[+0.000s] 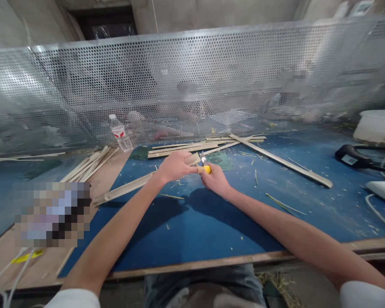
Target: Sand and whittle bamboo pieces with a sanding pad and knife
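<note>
The left hand (173, 167) has its grip closed on a pale, wood-like strip (125, 189), which slants over the counter's blue surface (179, 252) towards its left edge; the right hand (216, 182) has its grip wrapped around a yellow-handled knife (207, 169), blade up at the strip's inner end, though whether it touches cannot be told. Thin shavings (285, 205) suggest some paring is done, but which strips are finished, and how much of the held one is left, do not show. More strips (179, 149) lie behind the hands, a long one (285, 162) slants off to the right, and a bundle (86, 166) rests to the left near a bottle (120, 133). The perforated screen (211, 68) bounds the back and the wooden front edge (186, 266) runs below the forearms; between these, the widest room seems to be nearer the body, over shadow and small chips.
</note>
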Demonstrator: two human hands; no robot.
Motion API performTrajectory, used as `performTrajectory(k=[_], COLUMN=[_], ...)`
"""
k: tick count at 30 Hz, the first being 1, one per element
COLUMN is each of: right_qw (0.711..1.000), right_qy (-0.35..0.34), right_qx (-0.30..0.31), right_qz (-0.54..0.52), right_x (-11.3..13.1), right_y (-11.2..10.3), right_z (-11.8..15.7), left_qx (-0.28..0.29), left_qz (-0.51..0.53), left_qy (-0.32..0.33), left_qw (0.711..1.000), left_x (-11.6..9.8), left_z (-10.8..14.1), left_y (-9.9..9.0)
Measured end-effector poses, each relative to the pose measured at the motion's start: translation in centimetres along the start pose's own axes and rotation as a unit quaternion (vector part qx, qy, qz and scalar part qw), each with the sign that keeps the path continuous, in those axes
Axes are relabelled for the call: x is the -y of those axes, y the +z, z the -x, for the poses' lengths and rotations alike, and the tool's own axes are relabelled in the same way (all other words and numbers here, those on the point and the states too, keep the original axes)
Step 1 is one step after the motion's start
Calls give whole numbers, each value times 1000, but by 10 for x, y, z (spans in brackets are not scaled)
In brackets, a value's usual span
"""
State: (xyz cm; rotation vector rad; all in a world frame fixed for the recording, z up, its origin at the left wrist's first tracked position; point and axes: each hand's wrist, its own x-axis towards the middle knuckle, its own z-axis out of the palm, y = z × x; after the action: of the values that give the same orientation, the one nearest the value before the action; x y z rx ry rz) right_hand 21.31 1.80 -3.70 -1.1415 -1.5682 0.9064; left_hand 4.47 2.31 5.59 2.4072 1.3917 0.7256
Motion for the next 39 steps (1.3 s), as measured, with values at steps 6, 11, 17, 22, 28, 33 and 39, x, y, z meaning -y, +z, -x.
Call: performTrajectory(k=[6, 11, 17, 22, 28, 33, 39], right_qw=[991, 982, 977, 984, 992, 989, 976], right_qy=[-89, -101, -109, -101, -79, -106, -134], right_qx=[-12, 43, 53, 31, -21, 15, 49], right_qz=[103, 154, 177, 142, 94, 99, 163], right_x=[-4, -2, -3, -3, -2, -4, -5], right_y=[-12, -20, -24, -20, -17, -20, -24], right_z=[-2, -3, -6, -7, -10, -6, -5], left_qx=[-18, -10, -22, -40, -77, -65, -43], left_qz=[-52, -62, -77, -91, -89, -85, -100], left_qy=[1, 27, 31, 5, 10, 22, 40], left_qw=[998, 998, 996, 995, 993, 994, 993], left_x=[-1, -1, -1, -6, -10, -8, -5], left_z=[1, 2, 2, 3, 5, 5, 5], left_y=[0, 2, 5, 4, 6, 5, 5])
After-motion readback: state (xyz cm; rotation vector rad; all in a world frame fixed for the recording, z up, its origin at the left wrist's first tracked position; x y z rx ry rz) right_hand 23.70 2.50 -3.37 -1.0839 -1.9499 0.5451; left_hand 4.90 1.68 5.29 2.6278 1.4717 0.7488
